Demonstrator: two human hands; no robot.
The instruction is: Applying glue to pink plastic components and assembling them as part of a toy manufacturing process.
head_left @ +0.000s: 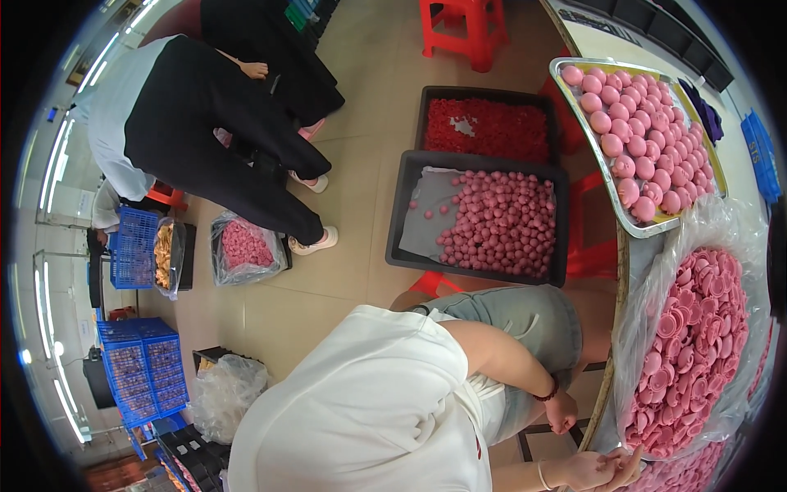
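Observation:
My left hand (561,412), a dark red bracelet at its wrist, hangs by my lap near the table edge. Its fingers are curled in, and anything inside them is hidden. My right hand (602,471), wearing a pale bracelet, is at the table edge at the bottom of the view. Its fingers are partly stretched, with no object visible in them. Beside it lies a clear plastic bag (635,328) full of pink cup-shaped half shells (689,353). More pink pieces (676,476) lie just past my fingertips.
A metal tray (602,164) of pink balls stands farther along the table. To my left are a dark bin of pink balls (500,221), a bin of red pieces (492,123) and a red stool (467,29). Another person (213,123) bends over beyond, near blue crates (146,369).

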